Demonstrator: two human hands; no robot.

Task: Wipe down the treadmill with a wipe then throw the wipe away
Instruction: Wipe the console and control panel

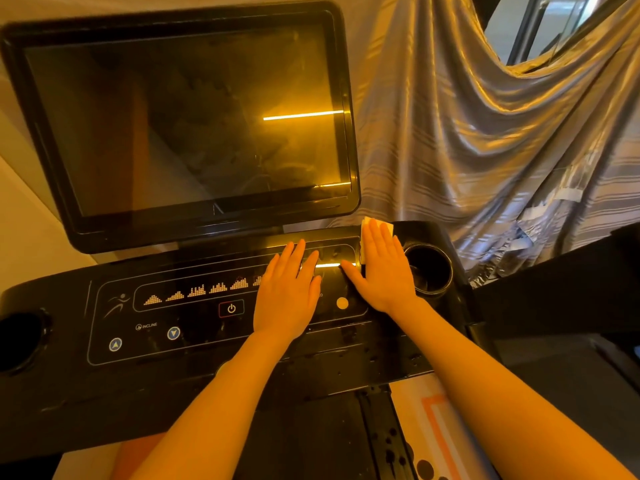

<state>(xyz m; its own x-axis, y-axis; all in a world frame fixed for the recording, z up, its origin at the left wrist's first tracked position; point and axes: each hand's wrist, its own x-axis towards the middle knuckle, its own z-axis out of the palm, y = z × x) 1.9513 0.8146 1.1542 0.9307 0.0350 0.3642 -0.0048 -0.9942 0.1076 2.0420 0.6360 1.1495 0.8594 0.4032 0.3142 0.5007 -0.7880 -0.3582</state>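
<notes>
Nearest the camera, two bare forearms reach forward over the dark lower frame of the treadmill (377, 427). They lead up to the glossy black control panel (194, 344), where both hands lie flat. The left hand (287, 296) rests palm down on the panel with straight fingers, its grip released and holding nothing, just right of the red-framed power button (231, 308). The right hand (384, 271) lies beside it, also flat with straight fingers, grip released, pressing the white wipe (375, 227) against the panel's right end; the wipe shows past the fingertips and along the thumb side. Just right of that hand sits a round cup holder (431, 268); another cup holder (20, 341) sits at the panel's far left. Behind the panel rises the large dark screen (187, 123), reflecting a bright strip of light. Farthest back hangs a shiny striped curtain (485, 133).
</notes>
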